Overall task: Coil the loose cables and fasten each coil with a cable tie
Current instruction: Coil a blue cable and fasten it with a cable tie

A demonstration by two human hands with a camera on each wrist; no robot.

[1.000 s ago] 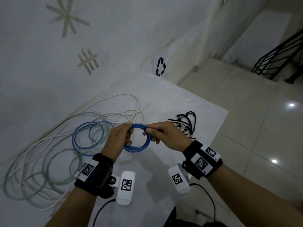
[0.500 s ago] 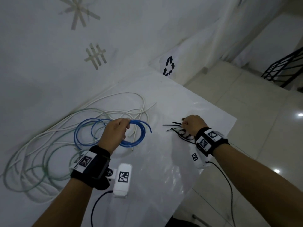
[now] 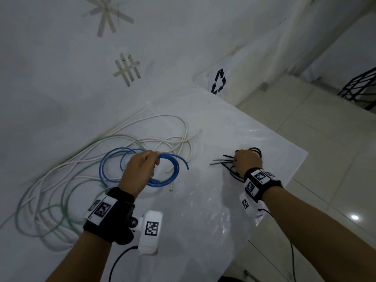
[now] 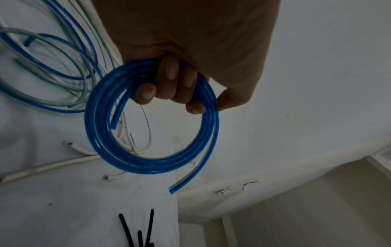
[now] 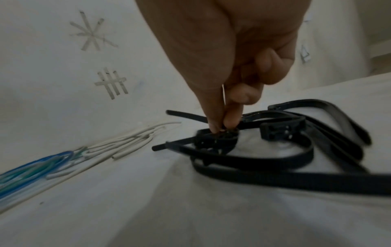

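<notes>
My left hand point(image 3: 140, 171) grips a small blue cable coil point(image 3: 173, 171) above the white table point(image 3: 203, 210); in the left wrist view its fingers point(image 4: 169, 78) curl round the coil point(image 4: 131, 160), and one cut end point(image 4: 172, 189) hangs free. Over at the table's right side, my right hand point(image 3: 246, 161) reaches into a pile of black cable ties point(image 5: 296, 150). Its thumb and forefinger point(image 5: 220, 123) pinch a black cable tie point(image 5: 215, 142) at the pile's left side. Part of the pile is hidden under the hand in the head view.
More blue cable point(image 3: 109, 165) lies in loose loops left of my left hand, tangled with white cables point(image 3: 162, 139) and pale green cables point(image 3: 53, 210). The table edge point(image 3: 295, 174) and tiled floor point(image 3: 325, 139) are to the right. A wall point(image 3: 61, 68) rises behind.
My right hand let go of the blue coil, moved right to the cable ties and now pinches one. The left hand keeps holding the coil, almost in place.
</notes>
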